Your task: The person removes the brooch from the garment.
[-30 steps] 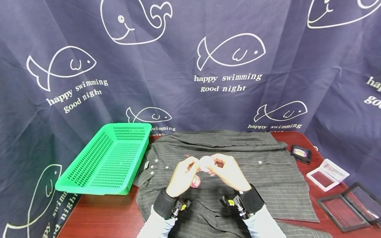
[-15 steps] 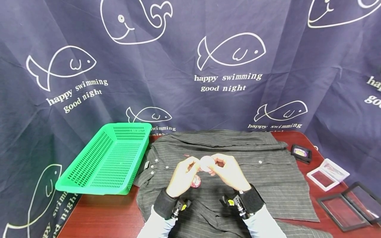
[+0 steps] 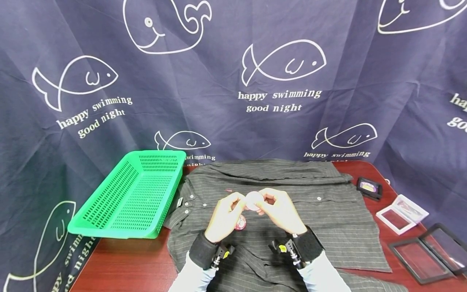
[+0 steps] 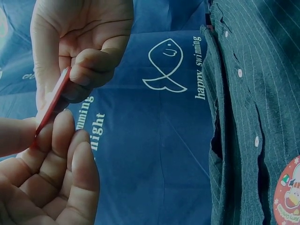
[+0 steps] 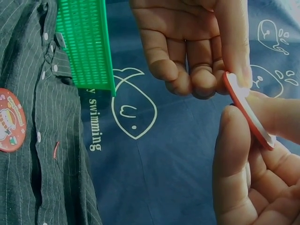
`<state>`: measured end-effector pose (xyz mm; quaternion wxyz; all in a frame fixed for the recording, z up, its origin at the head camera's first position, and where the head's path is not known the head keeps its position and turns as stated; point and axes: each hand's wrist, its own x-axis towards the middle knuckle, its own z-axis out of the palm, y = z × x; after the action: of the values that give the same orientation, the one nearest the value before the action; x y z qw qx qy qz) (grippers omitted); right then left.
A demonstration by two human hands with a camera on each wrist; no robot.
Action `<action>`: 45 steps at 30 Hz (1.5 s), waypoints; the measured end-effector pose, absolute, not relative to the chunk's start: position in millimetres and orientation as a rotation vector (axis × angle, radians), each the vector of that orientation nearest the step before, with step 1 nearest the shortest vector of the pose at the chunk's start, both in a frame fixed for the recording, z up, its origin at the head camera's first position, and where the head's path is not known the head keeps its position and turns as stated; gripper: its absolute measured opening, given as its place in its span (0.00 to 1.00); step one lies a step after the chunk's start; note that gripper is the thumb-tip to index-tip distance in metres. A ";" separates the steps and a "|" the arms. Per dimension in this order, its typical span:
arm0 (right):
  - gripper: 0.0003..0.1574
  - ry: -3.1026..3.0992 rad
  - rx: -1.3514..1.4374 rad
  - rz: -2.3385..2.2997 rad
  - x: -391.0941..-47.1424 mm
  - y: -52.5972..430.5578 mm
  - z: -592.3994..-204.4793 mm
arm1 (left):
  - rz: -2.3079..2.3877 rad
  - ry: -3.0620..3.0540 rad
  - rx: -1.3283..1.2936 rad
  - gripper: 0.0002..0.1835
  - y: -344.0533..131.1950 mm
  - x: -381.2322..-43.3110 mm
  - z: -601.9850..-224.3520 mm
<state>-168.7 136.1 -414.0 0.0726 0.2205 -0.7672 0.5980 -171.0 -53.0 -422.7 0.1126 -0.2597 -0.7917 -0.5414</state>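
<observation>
Between my hands, raised over the shirt, is a thin round badge with a white face toward the head camera and a red edge. My left hand pinches its left rim between thumb and fingers; my right hand pinches the opposite rim. The left wrist view has the badge nearly edge-on. A second round badge, red with a Christmas picture, lies face up on the dark striped shirt, partly covered by my left hand in the head view.
A green plastic basket stands at the left of the red table. Along the right edge are a black case, an opened white frame and an opened dark frame. A small red strip lies on the shirt.
</observation>
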 end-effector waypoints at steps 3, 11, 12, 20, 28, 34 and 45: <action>0.06 -2.302 0.658 1.798 -168.3 135.9 -413.6 | -1.586 -2.309 -0.787 0.08 -54.1 -172.4 -425.1; 0.05 -2.298 0.649 1.799 -168.3 135.8 -414.1 | -1.580 -2.310 -0.786 0.09 -54.1 -172.4 -425.8; 0.06 -2.299 0.646 1.801 -168.3 135.8 -414.2 | -1.578 -2.308 -0.789 0.09 -53.9 -172.6 -425.9; 0.05 -2.287 0.640 1.812 -168.4 136.2 -414.6 | -1.573 -2.295 -0.812 0.07 -53.0 -172.2 -425.7; 0.06 -2.285 0.650 1.837 -169.2 135.8 -415.9 | -1.583 -2.304 -0.805 0.08 -54.0 -172.3 -424.8; 0.07 -2.306 0.630 1.848 -169.4 135.5 -416.0 | -1.592 -2.296 -0.816 0.08 -54.9 -173.3 -425.0; 0.10 -2.329 0.610 1.822 -170.6 135.3 -415.0 | -1.643 -2.289 -0.789 0.07 -56.0 -172.7 -423.2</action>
<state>-170.6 135.3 -415.0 0.0612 0.2018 -0.7698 0.6024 -172.7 -56.0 -423.2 0.1074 -0.2682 -0.7778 -0.5582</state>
